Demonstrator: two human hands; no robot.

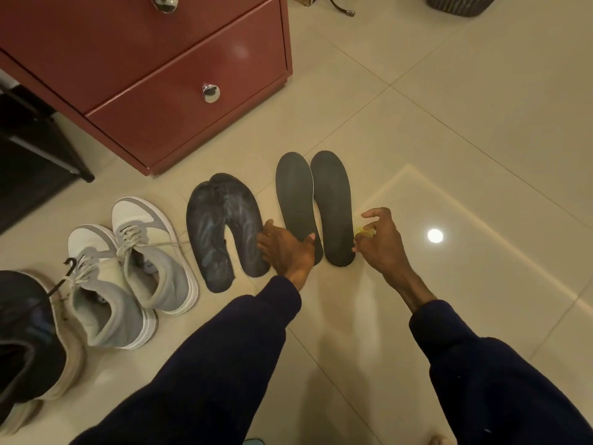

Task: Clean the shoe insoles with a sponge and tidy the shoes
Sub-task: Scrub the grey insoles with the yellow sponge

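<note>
Glossy beige tile floor (481,107), thin grout lines. Bright round light reflection (435,235) just right of the right hand (382,248). Maroon drawer cabinet (179,101) with chrome knobs (211,93) beyond and left of the left hand (285,248). Dark ribbed bin (462,4) far beyond, to the right. Black rack (38,149) far left.

Floor (481,123): everything stands or lies on it.
Drawer cabinet (179,91): back left, behind the row.
Rack (32,146): left of the cabinet, at the edge.
Lone shoe (29,342): far left of the row, nearest the person.
Sneakers (134,271): just right of the lone shoe, side by side, touching.
Left insole pair (221,226): right of the sneakers, far ends overlapping, heels apart.
Right insole pair (314,203): further right, edges touching.
Left hand (285,248): between the pairs, resting on both.
Right hand (382,242): just right of the right insole pair, near its heel end.
Sponge (364,232): in the right hand's fingers, beside the outermost insole's edge.
Basket (462,3): far back right, well apart.
</note>
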